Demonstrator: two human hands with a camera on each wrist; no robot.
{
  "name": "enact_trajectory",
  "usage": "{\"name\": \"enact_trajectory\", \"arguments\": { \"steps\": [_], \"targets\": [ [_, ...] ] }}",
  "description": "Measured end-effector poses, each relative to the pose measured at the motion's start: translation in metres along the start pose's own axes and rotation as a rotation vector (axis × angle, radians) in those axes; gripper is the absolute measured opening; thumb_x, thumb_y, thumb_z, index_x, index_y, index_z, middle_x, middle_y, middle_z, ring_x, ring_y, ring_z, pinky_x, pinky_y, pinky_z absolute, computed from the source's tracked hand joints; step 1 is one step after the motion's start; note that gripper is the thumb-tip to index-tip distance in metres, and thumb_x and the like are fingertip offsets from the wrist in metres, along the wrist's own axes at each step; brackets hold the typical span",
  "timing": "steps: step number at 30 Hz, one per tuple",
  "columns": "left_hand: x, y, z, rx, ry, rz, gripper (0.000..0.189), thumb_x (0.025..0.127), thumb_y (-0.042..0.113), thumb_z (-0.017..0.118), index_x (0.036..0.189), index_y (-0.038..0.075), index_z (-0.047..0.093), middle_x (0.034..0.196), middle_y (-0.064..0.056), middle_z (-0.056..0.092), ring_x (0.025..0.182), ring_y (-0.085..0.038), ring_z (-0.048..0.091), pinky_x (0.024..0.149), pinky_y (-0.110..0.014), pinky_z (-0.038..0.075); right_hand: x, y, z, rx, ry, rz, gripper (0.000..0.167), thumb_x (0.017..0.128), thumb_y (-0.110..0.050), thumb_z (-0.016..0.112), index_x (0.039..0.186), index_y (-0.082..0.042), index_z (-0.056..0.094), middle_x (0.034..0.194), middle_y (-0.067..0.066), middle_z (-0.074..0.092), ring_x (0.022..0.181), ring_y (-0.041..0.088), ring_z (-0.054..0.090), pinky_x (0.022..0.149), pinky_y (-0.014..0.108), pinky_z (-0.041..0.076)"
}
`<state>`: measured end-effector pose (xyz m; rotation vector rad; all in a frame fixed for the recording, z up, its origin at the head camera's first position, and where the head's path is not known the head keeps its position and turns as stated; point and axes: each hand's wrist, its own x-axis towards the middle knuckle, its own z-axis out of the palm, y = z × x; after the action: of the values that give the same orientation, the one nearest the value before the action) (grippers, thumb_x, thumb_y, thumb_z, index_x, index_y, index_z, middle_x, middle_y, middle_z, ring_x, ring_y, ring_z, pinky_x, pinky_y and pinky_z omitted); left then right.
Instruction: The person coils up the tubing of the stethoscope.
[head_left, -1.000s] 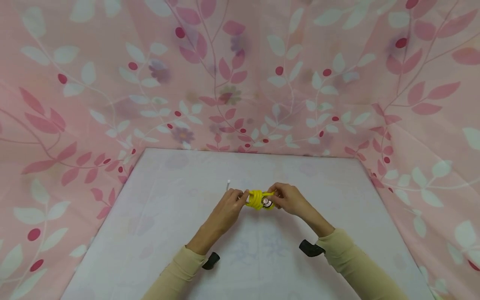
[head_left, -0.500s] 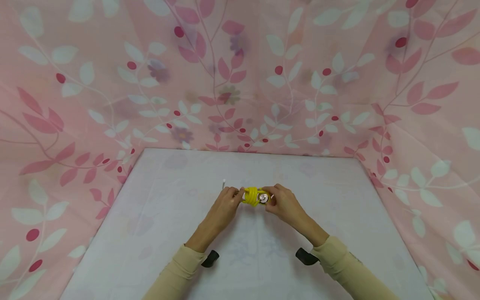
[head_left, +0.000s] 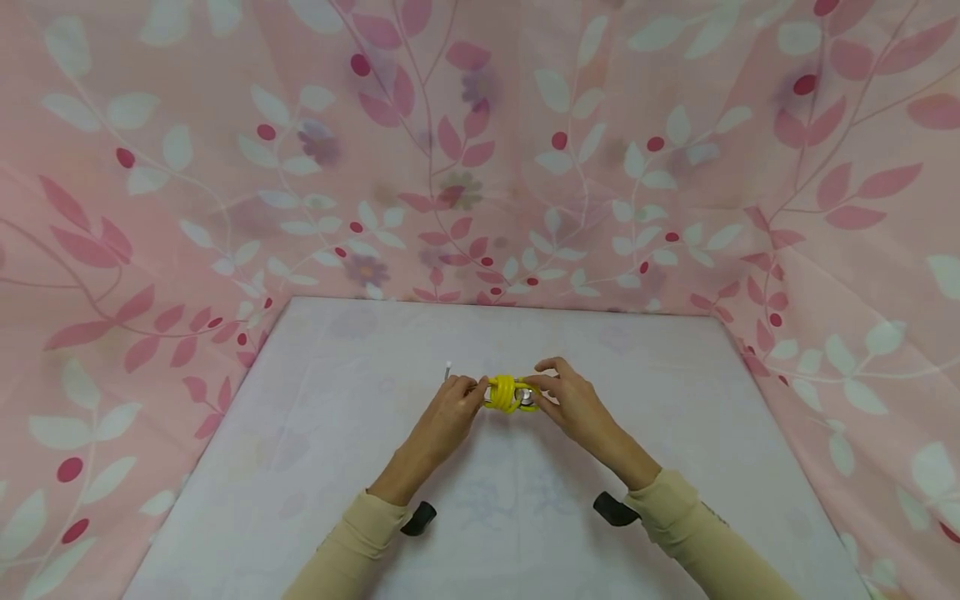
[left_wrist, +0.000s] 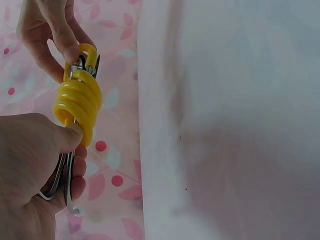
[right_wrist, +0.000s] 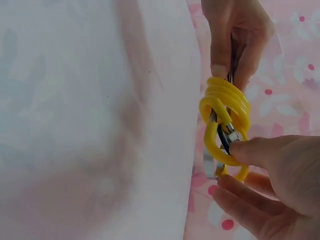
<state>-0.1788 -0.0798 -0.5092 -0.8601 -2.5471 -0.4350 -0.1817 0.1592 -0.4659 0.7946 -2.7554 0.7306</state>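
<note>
A stethoscope with coiled yellow tubing (head_left: 503,393) is held above the white surface, between both hands. Its metal ear tubes (left_wrist: 68,175) run back under my left hand (head_left: 444,421), whose thumb and fingers grip them beside the coil. One white ear tip (head_left: 448,364) sticks out past that hand. At the coil's other end, the metal chest piece (right_wrist: 209,162) sits within a loop of tubing. My right hand (head_left: 583,408) has its thumb on the chest piece and tubing loop, with fingers behind; its other fingers are spread. The fingers hide part of the chest piece.
The white tabletop (head_left: 360,358) lies under both hands. Pink floral cloth (head_left: 480,208) rises behind it and along both sides. A black wrist device (head_left: 418,518) shows below the left cuff, and another black device (head_left: 615,508) below the right cuff.
Both hands and the stethoscope have shifted slightly left. The right hand's grip at the chest piece end has changed, and its fingers are now more spread. The left hand keeps its hold.
</note>
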Motion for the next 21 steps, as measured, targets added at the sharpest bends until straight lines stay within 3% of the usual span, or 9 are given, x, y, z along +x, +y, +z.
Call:
{"name": "enact_trajectory", "arguments": {
  "steps": [3, 6, 9, 11, 16, 21],
  "targets": [
    [-0.001, 0.001, 0.002, -0.016, -0.008, -0.005, 0.045, 0.085, 0.007, 0.076, 0.128, 0.001, 0.064, 0.103, -0.010, 0.066, 0.091, -0.021, 0.059, 0.080, -0.025, 0.056, 0.001, 0.002, -0.002, -0.003, -0.025, -0.015, 0.031, 0.085, -0.014, 0.077, 0.116, -0.011, 0.072, 0.127, 0.015, 0.061, 0.102, 0.026, 0.067, 0.084, 0.044, 0.058],
    [-0.002, 0.001, 0.003, -0.021, -0.003, -0.012, 0.046, 0.084, 0.007, 0.076, 0.128, 0.002, 0.064, 0.103, -0.009, 0.066, 0.092, -0.020, 0.059, 0.081, -0.025, 0.056, 0.000, 0.004, -0.002, 0.004, -0.059, -0.018, 0.046, 0.079, -0.021, 0.083, 0.122, -0.011, 0.068, 0.132, 0.015, 0.060, 0.113, 0.030, 0.063, 0.093, 0.051, 0.054],
    [-0.002, 0.000, 0.003, -0.032, 0.012, -0.008, 0.048, 0.083, 0.007, 0.077, 0.129, 0.002, 0.064, 0.103, -0.009, 0.066, 0.093, -0.020, 0.059, 0.083, -0.026, 0.056, -0.002, 0.006, -0.001, -0.008, -0.079, -0.018, 0.067, 0.073, -0.027, 0.088, 0.132, -0.010, 0.061, 0.135, 0.013, 0.059, 0.119, 0.030, 0.061, 0.097, 0.051, 0.052],
    [-0.001, 0.000, 0.003, -0.043, 0.015, 0.004, 0.049, 0.083, 0.007, 0.077, 0.130, 0.002, 0.063, 0.104, -0.009, 0.066, 0.093, -0.019, 0.059, 0.083, -0.025, 0.056, -0.003, 0.007, -0.001, -0.012, -0.078, -0.009, 0.071, 0.072, -0.030, 0.088, 0.134, -0.009, 0.059, 0.133, 0.011, 0.061, 0.117, 0.028, 0.063, 0.096, 0.048, 0.053],
    [0.000, 0.000, 0.003, -0.054, 0.004, 0.020, 0.048, 0.086, 0.008, 0.074, 0.132, 0.002, 0.061, 0.104, -0.008, 0.065, 0.092, -0.017, 0.058, 0.081, -0.023, 0.055, -0.002, 0.010, 0.000, 0.022, -0.055, 0.002, 0.062, 0.072, -0.035, 0.087, 0.124, -0.008, 0.065, 0.123, 0.007, 0.066, 0.106, 0.022, 0.067, 0.091, 0.043, 0.056],
    [0.004, -0.002, 0.000, -0.041, -0.017, 0.035, 0.045, 0.091, 0.012, 0.070, 0.134, 0.002, 0.060, 0.106, -0.007, 0.064, 0.094, -0.018, 0.057, 0.082, -0.023, 0.054, 0.000, 0.014, 0.000, 0.070, -0.022, -0.032, 0.055, 0.072, -0.028, 0.088, 0.119, -0.007, 0.067, 0.120, 0.007, 0.068, 0.105, 0.022, 0.068, 0.090, 0.042, 0.056]
  ]
}}
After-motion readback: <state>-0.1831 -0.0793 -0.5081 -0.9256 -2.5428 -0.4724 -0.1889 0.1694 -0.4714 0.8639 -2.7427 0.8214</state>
